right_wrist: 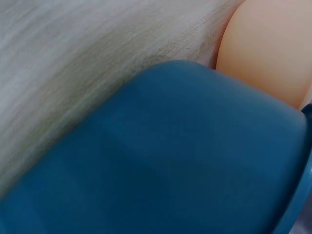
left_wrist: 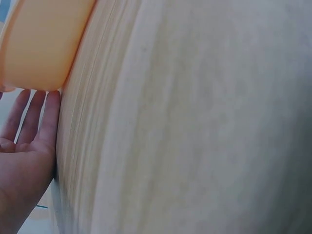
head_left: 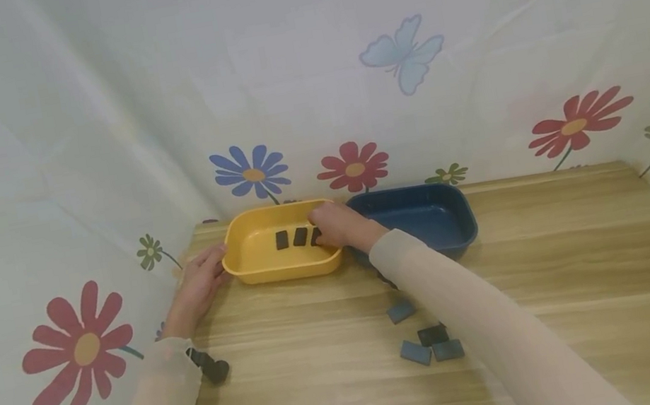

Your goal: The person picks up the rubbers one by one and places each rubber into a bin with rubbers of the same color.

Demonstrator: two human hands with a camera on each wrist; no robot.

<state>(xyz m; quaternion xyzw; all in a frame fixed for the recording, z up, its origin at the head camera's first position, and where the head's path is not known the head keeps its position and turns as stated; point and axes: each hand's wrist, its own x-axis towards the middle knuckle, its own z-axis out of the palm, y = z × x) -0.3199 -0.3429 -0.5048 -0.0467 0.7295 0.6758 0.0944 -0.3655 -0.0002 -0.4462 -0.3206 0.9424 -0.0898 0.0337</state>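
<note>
Head view: right hand (head_left: 338, 224) reaches over the right end of a yellow, round-cornered plastic tray (head_left: 284, 274), fingers curled and pinching a small black rectangular tile (head_left: 316, 236), partly hidden, beside two matching black tiles (head_left: 300, 237) in a row on the tray floor. Left hand (head_left: 202, 280) is loosely open, grasping nothing, its extended fingertips at the yellow tray's left end wall, as left wrist view also shows. Dark blue round-cornered plastic tray (head_left: 431, 217) stands just right of the yellow one; nearer on the wood-grain tabletop (head_left: 298, 350), three grey-blue rectangular tiles (head_left: 416, 352) lie around a black one (head_left: 433, 335).
</note>
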